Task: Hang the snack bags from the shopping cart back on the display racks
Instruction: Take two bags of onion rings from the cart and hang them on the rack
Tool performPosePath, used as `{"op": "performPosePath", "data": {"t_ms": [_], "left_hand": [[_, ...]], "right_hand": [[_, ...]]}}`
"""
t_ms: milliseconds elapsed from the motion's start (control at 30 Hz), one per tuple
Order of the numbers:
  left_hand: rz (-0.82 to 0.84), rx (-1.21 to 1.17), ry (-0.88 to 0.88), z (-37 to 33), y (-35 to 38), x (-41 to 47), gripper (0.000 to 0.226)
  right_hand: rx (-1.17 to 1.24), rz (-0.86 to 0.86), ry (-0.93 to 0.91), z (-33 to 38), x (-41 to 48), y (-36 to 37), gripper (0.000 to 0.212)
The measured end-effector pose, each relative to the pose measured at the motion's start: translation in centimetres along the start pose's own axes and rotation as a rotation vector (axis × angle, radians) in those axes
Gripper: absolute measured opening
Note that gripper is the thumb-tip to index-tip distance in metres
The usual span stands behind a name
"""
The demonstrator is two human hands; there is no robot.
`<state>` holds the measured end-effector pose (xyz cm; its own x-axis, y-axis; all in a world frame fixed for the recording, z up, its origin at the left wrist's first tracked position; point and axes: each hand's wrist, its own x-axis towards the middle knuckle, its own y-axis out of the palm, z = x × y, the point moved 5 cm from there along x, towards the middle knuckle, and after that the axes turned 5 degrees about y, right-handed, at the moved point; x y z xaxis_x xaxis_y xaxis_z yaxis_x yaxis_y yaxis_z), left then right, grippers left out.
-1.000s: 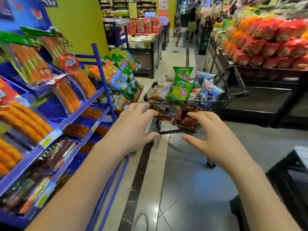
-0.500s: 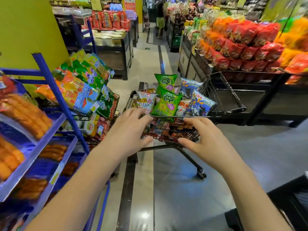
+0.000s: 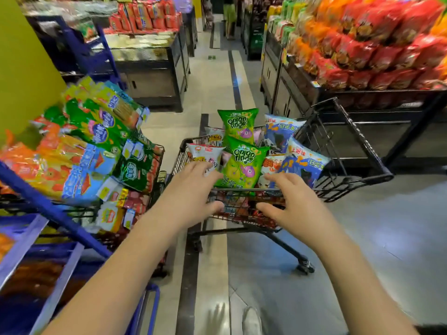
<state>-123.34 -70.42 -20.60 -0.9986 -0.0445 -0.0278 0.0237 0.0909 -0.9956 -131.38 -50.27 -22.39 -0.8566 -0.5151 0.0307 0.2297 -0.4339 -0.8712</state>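
Observation:
A small black wire shopping cart (image 3: 343,165) stands in the aisle right before me. It is full of snack bags: two green onion-ring bags (image 3: 242,165), blue bags (image 3: 304,165) and a white bag (image 3: 203,153). My left hand (image 3: 191,189) holds the cart's near rim on the left, fingers over the bar and thumb under it. My right hand (image 3: 295,201) holds the same rim on the right in the same way. On the left, a wire display rack (image 3: 157,175) carries green, orange and blue snack bags (image 3: 96,141).
A blue shelf frame (image 3: 48,209) crosses the lower left. A black stand with red and orange bags (image 3: 362,44) lines the right side. A black counter (image 3: 154,76) stands ahead on the left. A person (image 3: 228,13) stands far down the tiled aisle.
Both hands closed in on the cart's near rim and took hold of it. The cart and I moved forward along the aisle, past the blue sausage shelves to the snack rack.

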Motion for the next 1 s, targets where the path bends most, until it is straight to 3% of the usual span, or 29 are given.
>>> {"op": "performPosePath", "data": {"t_ms": [400,667,1000], "left_hand": [[0.121,-0.071,-0.061,4.2,4.4,15.1,0.073],[0.187,-0.12,-0.014,8.5,6.9,21.1,0.07],[0.354,-0.25,0.01,12.2,12.6,27.2,0.084]], "right_hand": [[-0.013,0.149,0.038,-7.2,15.4,2.7,0.07],[-0.019,0.191,0.092,-7.9,21.5,5.7,0.069],[-0.021,0.226,0.22,-8.6,26.3,8.8,0.068]]}}
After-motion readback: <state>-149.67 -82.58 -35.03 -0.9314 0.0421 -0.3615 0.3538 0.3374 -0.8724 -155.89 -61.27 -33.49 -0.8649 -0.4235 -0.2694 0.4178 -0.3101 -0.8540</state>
